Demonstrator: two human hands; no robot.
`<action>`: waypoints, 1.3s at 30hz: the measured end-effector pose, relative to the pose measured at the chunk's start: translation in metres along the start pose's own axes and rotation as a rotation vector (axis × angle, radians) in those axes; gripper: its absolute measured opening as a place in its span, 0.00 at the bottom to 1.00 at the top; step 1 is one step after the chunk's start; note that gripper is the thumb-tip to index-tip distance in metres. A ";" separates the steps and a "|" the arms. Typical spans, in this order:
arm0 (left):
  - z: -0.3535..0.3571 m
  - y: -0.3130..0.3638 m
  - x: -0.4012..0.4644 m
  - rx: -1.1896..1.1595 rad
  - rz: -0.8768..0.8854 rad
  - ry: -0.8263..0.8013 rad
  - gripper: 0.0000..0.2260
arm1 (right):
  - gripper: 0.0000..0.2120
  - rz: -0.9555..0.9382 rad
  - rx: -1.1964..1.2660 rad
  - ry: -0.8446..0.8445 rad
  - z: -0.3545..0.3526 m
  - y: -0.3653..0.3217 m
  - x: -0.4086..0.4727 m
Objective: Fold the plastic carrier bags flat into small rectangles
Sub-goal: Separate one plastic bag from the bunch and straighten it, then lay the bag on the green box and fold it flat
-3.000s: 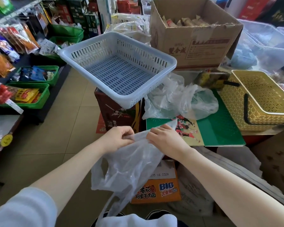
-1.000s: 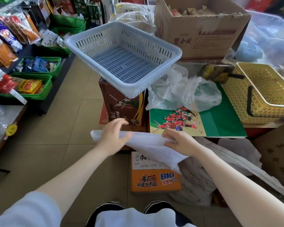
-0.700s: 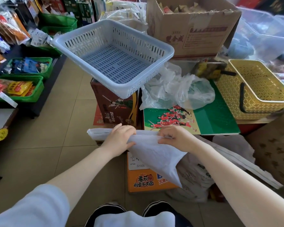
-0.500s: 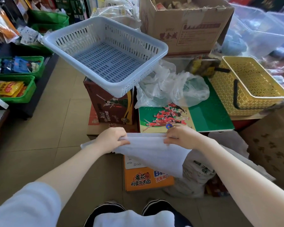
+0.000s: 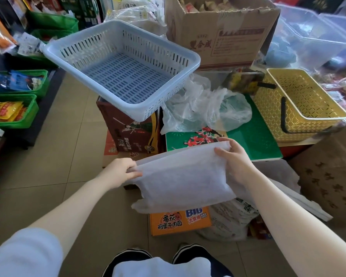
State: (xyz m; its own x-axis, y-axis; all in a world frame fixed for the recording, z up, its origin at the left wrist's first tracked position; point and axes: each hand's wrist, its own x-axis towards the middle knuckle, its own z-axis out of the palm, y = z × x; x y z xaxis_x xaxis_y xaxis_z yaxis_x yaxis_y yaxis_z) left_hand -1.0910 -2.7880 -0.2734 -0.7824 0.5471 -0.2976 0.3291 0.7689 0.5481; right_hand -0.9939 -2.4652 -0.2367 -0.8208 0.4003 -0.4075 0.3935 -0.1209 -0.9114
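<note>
Head view, looking down: a white plastic carrier bag, folded into a broad flat panel, is held in the air in front of a stack of cartons. Its left edge is pinched between the thumb and fingers of the left hand; its upper right corner is gripped by the right hand, thumb on the front.

An empty pale blue slotted basket is perched tilted on a brown carton. An empty yellow lattice basket with a dark handle is set to the right. An open cardboard box behind holds wrapped goods that are hard to make out. Green trays on the left are filled with snack packets.

Loose crumpled clear bags are heaped on a green printed board. An orange noodle carton is partly hidden under the held bag. The floor is beige tile, in a shop aisle.
</note>
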 end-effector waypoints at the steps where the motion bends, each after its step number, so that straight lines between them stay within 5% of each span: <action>1: 0.000 0.006 0.000 -0.041 -0.012 0.039 0.09 | 0.11 0.027 0.051 0.012 0.000 -0.002 0.001; 5: 0.003 0.031 0.015 -0.065 0.018 0.070 0.26 | 0.03 0.057 0.013 0.098 -0.007 -0.007 0.002; 9: 0.009 0.080 0.038 0.086 0.210 0.150 0.26 | 0.06 0.019 0.029 0.140 -0.013 -0.021 0.003; 12: 0.012 0.138 0.054 -0.052 0.389 0.240 0.17 | 0.05 0.028 0.074 0.239 -0.020 -0.037 0.004; 15: 0.017 0.199 0.061 -0.335 0.426 0.093 0.15 | 0.04 0.067 0.197 0.240 -0.037 -0.056 -0.004; 21: 0.031 0.279 0.067 -0.836 0.452 -0.276 0.17 | 0.09 -0.178 0.139 -0.154 -0.084 -0.080 -0.039; 23: 0.035 0.295 0.067 -0.849 0.571 -0.305 0.16 | 0.12 -0.313 0.016 -0.178 -0.100 -0.082 -0.050; 27: 0.036 0.320 0.070 -0.750 0.631 -0.389 0.14 | 0.06 -0.743 -0.364 0.067 -0.139 -0.084 -0.062; 29: 0.033 0.325 0.073 -0.740 0.618 -0.445 0.12 | 0.14 -0.813 -0.535 0.107 -0.157 -0.089 -0.063; 31: 0.028 0.322 0.076 -0.789 0.565 -0.459 0.11 | 0.24 -0.769 -0.602 -0.029 -0.170 -0.096 -0.060; 35: 0.016 0.288 0.087 -1.015 0.370 -0.251 0.13 | 0.18 -0.607 -0.836 -0.195 -0.162 -0.102 -0.014; 39: 0.025 0.216 0.109 -0.901 0.055 0.142 0.15 | 0.06 -0.459 -1.032 -0.173 -0.122 -0.076 0.061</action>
State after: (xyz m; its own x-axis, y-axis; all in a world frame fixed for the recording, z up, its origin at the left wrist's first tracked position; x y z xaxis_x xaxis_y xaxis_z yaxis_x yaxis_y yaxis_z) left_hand -1.0922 -2.5540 -0.2076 -0.8550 0.4838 -0.1867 -0.1229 0.1607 0.9793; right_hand -1.0234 -2.3212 -0.1855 -0.9896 0.0736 -0.1235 0.1282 0.8404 -0.5265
